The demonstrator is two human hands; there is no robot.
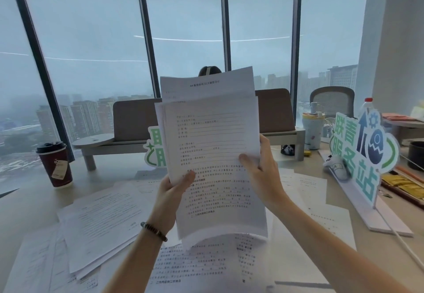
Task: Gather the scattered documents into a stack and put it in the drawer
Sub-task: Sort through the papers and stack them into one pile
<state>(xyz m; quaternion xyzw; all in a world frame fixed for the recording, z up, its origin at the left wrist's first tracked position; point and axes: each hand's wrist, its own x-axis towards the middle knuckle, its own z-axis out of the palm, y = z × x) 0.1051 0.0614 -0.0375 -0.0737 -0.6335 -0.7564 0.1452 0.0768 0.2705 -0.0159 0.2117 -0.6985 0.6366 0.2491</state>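
- Head view: both hands hold a loose stack of papers (211, 146) upright above the desk (29, 205), its sheets unevenly aligned, one page sticking up behind the others.
- The left hand (174, 189) grips the stack's lower left edge, thumb pressed on the front page, the other fingers hidden behind the paper; a beaded bracelet (153, 231) sits on that wrist.
- The right hand (261, 166) pinches the right edge, thumb on the front, fingers curled round the back.
- More scattered sheets (103, 221) lie flat on the desk below and to both sides, overlapping one another.
- A coffee cup (55, 164) with a dark lid stands on the left of the desk, apart from the papers.
- A green-and-white sign (362, 155) stands to the right; a similar one is partly hidden behind the held stack.
- No drawer is in view.
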